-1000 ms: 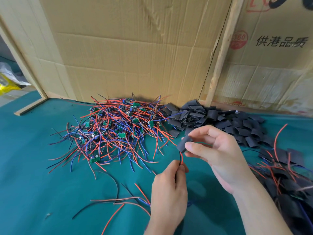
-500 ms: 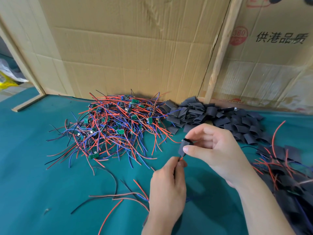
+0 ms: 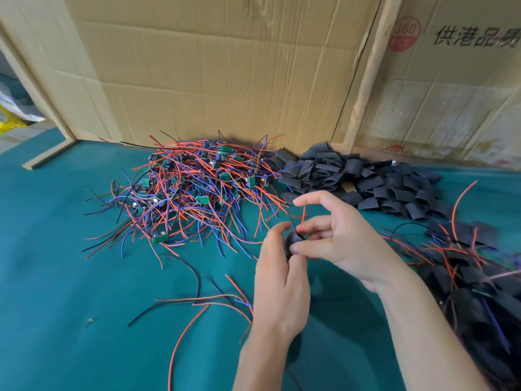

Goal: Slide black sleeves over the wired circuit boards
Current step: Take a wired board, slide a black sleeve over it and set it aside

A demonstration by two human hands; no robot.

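While your left hand (image 3: 277, 277) and right hand (image 3: 335, 235) both pinch the black sleeve (image 3: 293, 241) above the green mat (image 3: 70, 277), your right index finger stays raised. Red and black wires (image 3: 299, 225) protrude from the sleeve; the cardboard (image 3: 465, 66) reads "供港品质" and "360".

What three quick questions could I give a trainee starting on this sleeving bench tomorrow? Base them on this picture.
1. True or false: the pile of empty black sleeves lies to the right of the pile of wired boards.
2. Which colours are the two wires poking up out of the sleeve being worked on?
3. What covers the table? A) green cloth B) bare wood C) white paper

Key: 1 true; 2 red and black; 3 A. The left hand and right hand both hold that sleeve.
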